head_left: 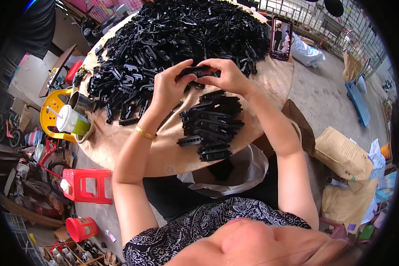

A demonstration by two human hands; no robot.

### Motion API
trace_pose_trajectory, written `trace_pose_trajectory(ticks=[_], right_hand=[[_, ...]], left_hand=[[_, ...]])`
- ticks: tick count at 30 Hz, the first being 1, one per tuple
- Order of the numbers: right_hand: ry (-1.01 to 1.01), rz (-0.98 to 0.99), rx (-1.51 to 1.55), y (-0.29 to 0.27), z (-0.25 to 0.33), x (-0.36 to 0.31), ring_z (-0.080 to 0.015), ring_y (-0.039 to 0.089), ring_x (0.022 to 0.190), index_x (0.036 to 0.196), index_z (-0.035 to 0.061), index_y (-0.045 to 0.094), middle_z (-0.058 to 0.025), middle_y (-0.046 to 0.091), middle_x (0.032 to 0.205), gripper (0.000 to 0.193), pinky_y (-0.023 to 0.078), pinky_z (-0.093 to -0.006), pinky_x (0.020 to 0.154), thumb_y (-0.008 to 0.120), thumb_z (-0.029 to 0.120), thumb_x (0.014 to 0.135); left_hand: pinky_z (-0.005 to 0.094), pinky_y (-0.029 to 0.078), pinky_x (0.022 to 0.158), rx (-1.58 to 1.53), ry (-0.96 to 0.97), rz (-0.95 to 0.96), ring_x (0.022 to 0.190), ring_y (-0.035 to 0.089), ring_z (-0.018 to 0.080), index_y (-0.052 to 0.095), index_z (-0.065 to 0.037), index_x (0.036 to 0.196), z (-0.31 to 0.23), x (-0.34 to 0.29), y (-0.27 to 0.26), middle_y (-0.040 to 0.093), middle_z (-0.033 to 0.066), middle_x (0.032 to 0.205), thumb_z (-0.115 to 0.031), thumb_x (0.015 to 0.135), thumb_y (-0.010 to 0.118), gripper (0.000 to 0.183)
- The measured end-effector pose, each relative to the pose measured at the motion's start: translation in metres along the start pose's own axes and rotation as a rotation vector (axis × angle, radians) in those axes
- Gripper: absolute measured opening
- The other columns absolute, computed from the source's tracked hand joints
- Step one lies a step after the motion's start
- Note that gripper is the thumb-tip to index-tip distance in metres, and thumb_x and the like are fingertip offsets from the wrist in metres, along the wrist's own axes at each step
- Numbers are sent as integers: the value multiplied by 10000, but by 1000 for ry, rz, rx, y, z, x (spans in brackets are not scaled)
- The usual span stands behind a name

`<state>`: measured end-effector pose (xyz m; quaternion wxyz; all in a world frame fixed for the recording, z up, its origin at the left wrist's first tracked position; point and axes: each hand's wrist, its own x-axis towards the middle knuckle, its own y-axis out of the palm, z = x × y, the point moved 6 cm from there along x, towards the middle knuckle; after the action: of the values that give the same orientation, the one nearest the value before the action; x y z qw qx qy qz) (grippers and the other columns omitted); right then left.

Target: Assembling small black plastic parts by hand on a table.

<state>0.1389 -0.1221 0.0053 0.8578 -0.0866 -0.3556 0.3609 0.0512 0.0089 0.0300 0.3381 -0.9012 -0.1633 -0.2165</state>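
- one black plastic piece (197, 70) is held above the table (113, 144), between the large heap (177, 37) and the small stack (211, 119).
- left hand (170, 86): thumb and fingers clamped on the left end of the piece; a gold bangle (145, 133) circles the wrist.
- right hand (229, 77): thumb and forefinger clamped on the right end of the same piece, fingertips near those of the left hand.
- large heap: loose black pieces, piled over the far part of the table.
- small stack: similar pieces, laid roughly side by side on the near part.
- phone (281, 39): upright near the right edge of the table, beside the heap, screen lit.
- cup (78, 124): white and green, lidded, beside the yellow chair (45, 116); its support cannot be told.
- open bag (258, 172): pale, below the near edge of the table.
- at left: red stool (80, 188) and red bucket (77, 230), set apart.
- at right: blue trolley (358, 104) and brown paper sacks (343, 153).
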Motion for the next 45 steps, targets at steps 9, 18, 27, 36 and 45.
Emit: trace_pose_trajectory(ticks=[9, 18, 27, 36, 45], right_hand=[[-2, -28, 21, -6, -3, -6, -141, 627, 708, 944, 3, 685, -127, 685, 836, 295, 498, -266, 647, 777, 159, 710], [-63, -43, -71, -5, 6, -5, -108, 601, 667, 936, 15, 693, -86, 687, 791, 275, 479, -249, 618, 775, 158, 716], [43, 138, 477, -21, 2, -2, -119, 622, 791, 1007, 2, 673, -81, 686, 883, 336, 490, -239, 744, 668, 296, 846], [-19, -313, -732, -64, -30, -9, -249, 620, 800, 873, 83, 701, -70, 660, 837, 189, 498, -345, 736, 706, 196, 721], [53, -325, -868, -56, -41, -2, -266, 607, 819, 832, 101, 682, -66, 646, 833, 106, 493, -385, 729, 649, 149, 745]], left_hand=[[205, 438, 546, 114, 144, -21, 630, 550, 38, 672, -29, 1009, -13, -4, 2, 676, 46, 758, -14, 761, 703, 251], [184, 480, 626, -188, -109, 176, 702, 583, 40, 659, -16, 1050, 13, 3, 4, 673, 12, 800, -8, 796, 682, 256], [192, 471, 627, -412, -163, 265, 718, 574, 43, 678, -18, 996, 7, -4, 17, 678, 41, 832, -36, 747, 735, 257], [300, 481, 768, -214, -86, 808, 884, 598, 155, 693, -27, 928, -11, 3, 56, 668, 76, 908, -233, 888, 609, 226], [355, 496, 720, 604, 646, 436, 853, 576, 273, 627, -44, 889, -3, 28, 104, 541, 78, 863, -91, 731, 625, 165]])
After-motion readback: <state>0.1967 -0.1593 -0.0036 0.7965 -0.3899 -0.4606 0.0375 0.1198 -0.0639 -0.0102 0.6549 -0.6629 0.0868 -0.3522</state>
